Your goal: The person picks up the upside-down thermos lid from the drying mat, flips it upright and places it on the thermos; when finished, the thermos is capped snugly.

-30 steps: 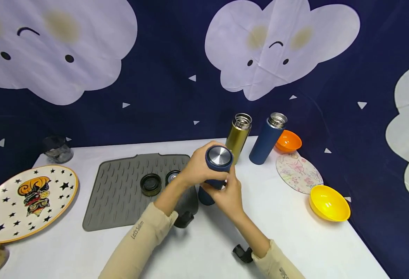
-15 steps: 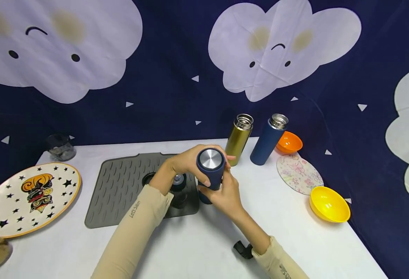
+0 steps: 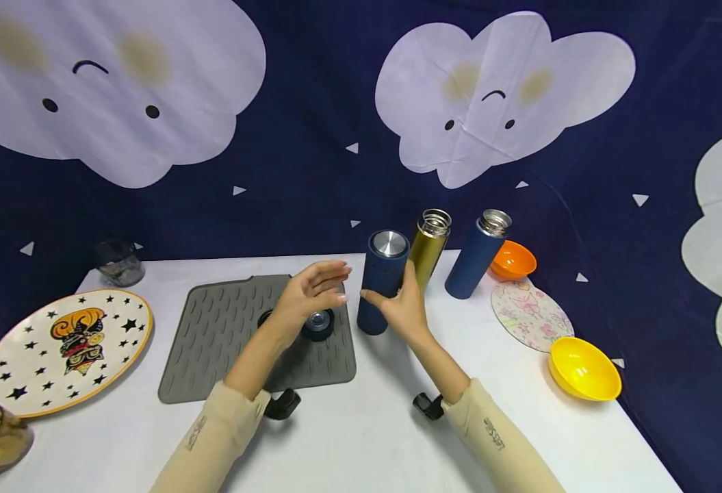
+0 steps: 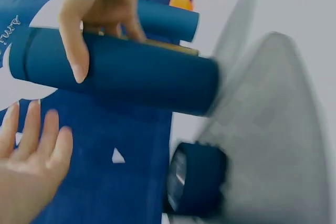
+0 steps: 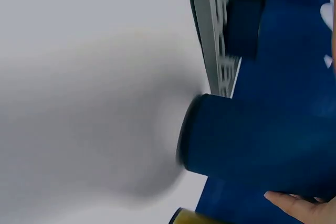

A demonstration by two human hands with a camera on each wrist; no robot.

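Lidded blue flask pinched in right hand; left hand loosely spread, just apart.

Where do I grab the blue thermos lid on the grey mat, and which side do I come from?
Pinch the blue thermos lid across its round outer wall, probably from above: it lies flat on the grey mat, that upright wall exposed. The left hand is nearest.

The navy bottle I held looked smooth and matt below its shiny metal top, the grey mat ridged and dull, the yellow bowl glossy.
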